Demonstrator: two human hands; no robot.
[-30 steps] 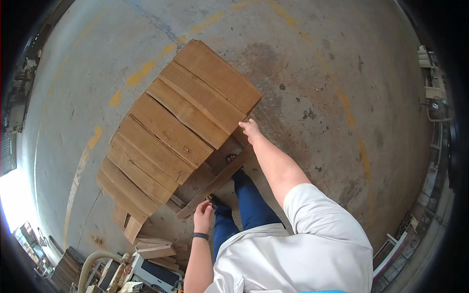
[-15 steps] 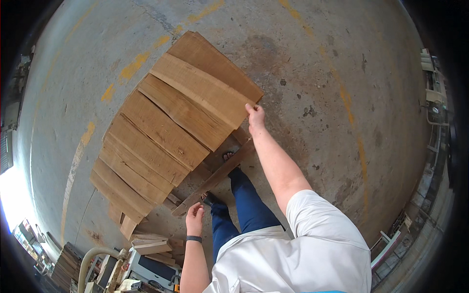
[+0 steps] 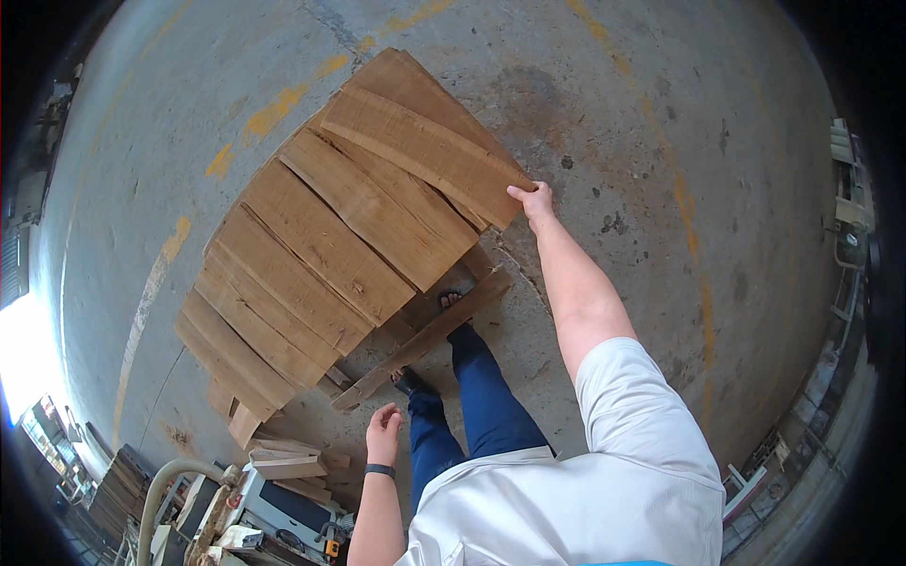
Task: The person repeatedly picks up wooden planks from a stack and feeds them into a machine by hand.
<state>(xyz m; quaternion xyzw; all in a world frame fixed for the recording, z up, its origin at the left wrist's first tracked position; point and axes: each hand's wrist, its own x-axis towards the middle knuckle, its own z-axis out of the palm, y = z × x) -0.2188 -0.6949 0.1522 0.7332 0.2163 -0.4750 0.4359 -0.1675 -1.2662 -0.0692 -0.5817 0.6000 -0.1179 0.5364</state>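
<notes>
A row of flat, rough-sawn wooden boards (image 3: 326,222) lies side by side on a stack in front of me. At the far right of the row, my right hand (image 3: 534,203) grips the near end of one wooden board (image 3: 420,141), thumb on top and fingers underneath. That board lies askew, partly over its neighbour and over the end board (image 3: 429,90) beyond it. My left hand (image 3: 383,431) hangs near my left leg, its fingers loosely curled, with nothing visible in it and clear of the boards.
Under the boards sits a wooden pallet (image 3: 425,341), with my sandalled feet at its near edge. Shorter timber pieces (image 3: 288,462) lie at the lower left, beside a machine with a beige hose (image 3: 175,467). Faded yellow lines mark the concrete floor (image 3: 642,311).
The board in my right hand has moved to the right and swung askew, uncovering a strip of wood beside it. My left hand stays low beside my leg.
</notes>
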